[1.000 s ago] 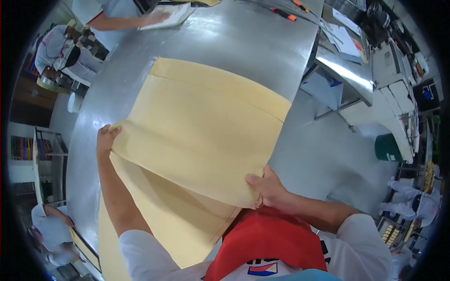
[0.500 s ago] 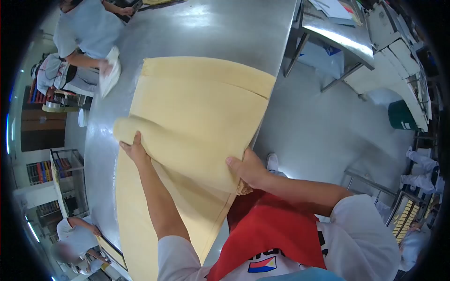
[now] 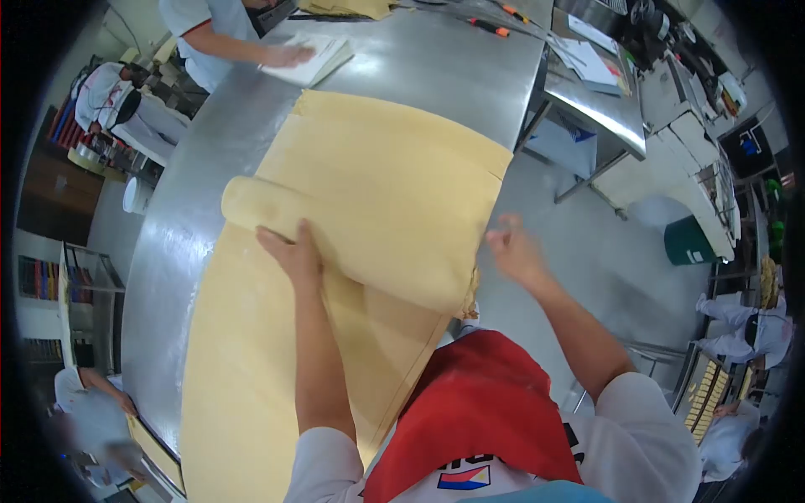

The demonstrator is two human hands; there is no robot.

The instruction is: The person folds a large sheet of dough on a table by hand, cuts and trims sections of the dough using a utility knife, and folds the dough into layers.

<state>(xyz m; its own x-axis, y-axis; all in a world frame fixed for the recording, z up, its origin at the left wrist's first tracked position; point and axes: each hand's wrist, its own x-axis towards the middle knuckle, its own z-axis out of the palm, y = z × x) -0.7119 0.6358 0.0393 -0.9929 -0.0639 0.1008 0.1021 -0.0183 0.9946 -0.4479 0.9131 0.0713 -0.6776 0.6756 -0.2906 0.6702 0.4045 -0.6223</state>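
Note:
A long pale-yellow sheet (image 3: pixel 243 360), smooth like dough, lies along the metal table, its upper part folded back over itself in a loose roll. My left hand (image 3: pixel 295 251) rests at the lower edge of the fold, thumb and fingers spread, touching it near its rounded left end. Off the right edge of the sheet, over the floor side, my right hand (image 3: pixel 516 250) is raised and blurred; its fingers look curled, and whether anything is in them does not show. Ragged, crumpled dough hangs at the fold's right end.
The steel table (image 3: pixel 402 63) runs away from me. At its far left a co-worker's hand (image 3: pixel 289 56) is on a white cloth (image 3: pixel 323 60). Orange-tipped tools (image 3: pixel 489 28) lie at the far edge. A second steel table (image 3: pixel 599 113) and a green bin (image 3: pixel 689 241) stand right.
My right hand has let go of the sheet's right edge and moved up and right. My left hand stays by the fold, its fingers more spread. The co-worker's cloth is back on the table.

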